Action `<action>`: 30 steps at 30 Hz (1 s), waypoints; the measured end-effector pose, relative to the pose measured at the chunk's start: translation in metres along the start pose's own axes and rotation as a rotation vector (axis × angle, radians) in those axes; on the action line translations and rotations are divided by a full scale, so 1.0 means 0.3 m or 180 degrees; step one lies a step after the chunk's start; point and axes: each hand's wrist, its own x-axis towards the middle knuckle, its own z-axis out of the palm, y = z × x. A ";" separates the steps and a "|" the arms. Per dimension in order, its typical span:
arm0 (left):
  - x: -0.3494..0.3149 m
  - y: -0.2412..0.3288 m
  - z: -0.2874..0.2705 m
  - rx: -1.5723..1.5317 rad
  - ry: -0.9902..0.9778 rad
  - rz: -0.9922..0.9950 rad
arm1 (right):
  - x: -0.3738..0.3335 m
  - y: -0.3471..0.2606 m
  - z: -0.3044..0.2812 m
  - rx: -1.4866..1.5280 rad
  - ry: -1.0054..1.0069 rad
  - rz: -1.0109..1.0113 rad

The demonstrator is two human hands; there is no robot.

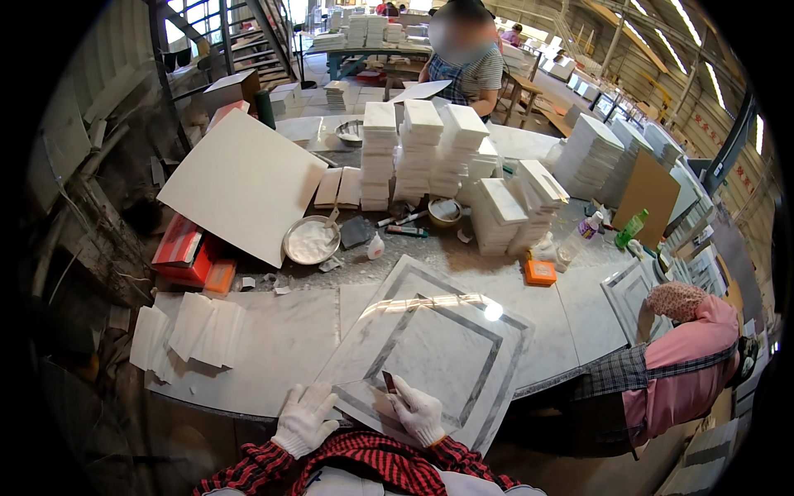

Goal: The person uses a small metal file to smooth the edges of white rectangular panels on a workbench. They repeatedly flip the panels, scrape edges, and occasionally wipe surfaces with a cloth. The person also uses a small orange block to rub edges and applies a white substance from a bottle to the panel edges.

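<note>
My left hand (305, 420), in a white glove, lies with its fingers stretched out at the near left corner of a polished marble panel (430, 360). The panel is pale, with grey inlaid square bands, and sits turned on the worktable with one corner past the front edge. In my right hand (416, 411), also gloved, a small flat dark red-brown piece (389, 382) is pinched upright just over the panel's near left part. Its exact kind cannot be made out. Loose white strips or thin slabs (207, 329) lie left of the panel.
Tall stacks of white tiles (423, 149) stand behind the panel. A bowl of white powder (312, 240), a big white board (244, 178), an orange box (539, 273) and bottles (581, 236) surround it. One co-worker (678, 364) bends at right; another (467, 66) is across the table.
</note>
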 end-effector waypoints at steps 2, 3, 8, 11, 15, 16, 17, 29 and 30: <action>-0.001 0.013 0.012 0.0159 -0.0023 -0.0073 | 0.002 -0.001 0.004 0.0065 0.0062 -0.0068; 0.002 0.018 0.019 0.0191 -0.0013 -0.0115 | 0.002 -0.002 0.004 0.0069 0.0060 -0.0059; 0.087 0.026 0.083 0.0454 0.0110 -0.0372 | -0.001 -0.010 -0.003 0.0004 -0.0047 0.0011; 0.151 -0.011 0.163 0.0761 0.0303 -0.0313 | 0.001 -0.004 0.000 0.0032 -0.0035 -0.0023; 0.215 0.026 0.096 -0.0026 -0.0398 -0.0761 | -0.010 0.018 0.006 0.0137 0.0082 -0.0087; 0.161 -0.016 0.179 0.0604 -0.0009 -0.0683 | -0.004 0.003 0.005 0.0175 0.0056 -0.0105; 0.127 -0.031 0.212 0.0618 0.0038 -0.0756 | -0.003 0.000 -0.001 0.0187 0.0053 -0.0082; 0.012 0.049 0.202 0.0502 0.0002 -0.1300 | -0.017 0.010 -0.003 0.0176 -0.0173 -0.0032; 0.007 0.063 0.203 0.0497 -0.0009 -0.1364 | -0.016 0.012 0.000 0.0205 -0.0172 -0.0061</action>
